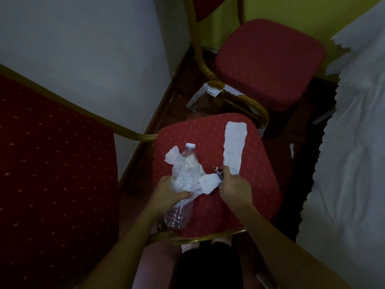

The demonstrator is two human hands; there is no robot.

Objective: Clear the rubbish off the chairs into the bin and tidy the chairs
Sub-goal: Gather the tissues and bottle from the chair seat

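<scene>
A red chair seat (239,201) with gold frame lies below me. My left hand (166,191) grips two crushed clear plastic bottles (185,170) together with crumpled white tissues (207,182); one bottle points up with a white cap, the other (179,215) hangs toward the seat's front edge. My right hand (233,186) pinches a small dark wrapper (218,173) on the seat. A long white tissue strip (234,147) lies loose on the seat's right half, just beyond my right fingers.
A second red chair (268,65) stands behind, its seat bare, with paper scraps (200,94) on the dark floor under it. A red chair back (52,174) fills the left. A white cloth (354,163) hangs along the right. No bin in view.
</scene>
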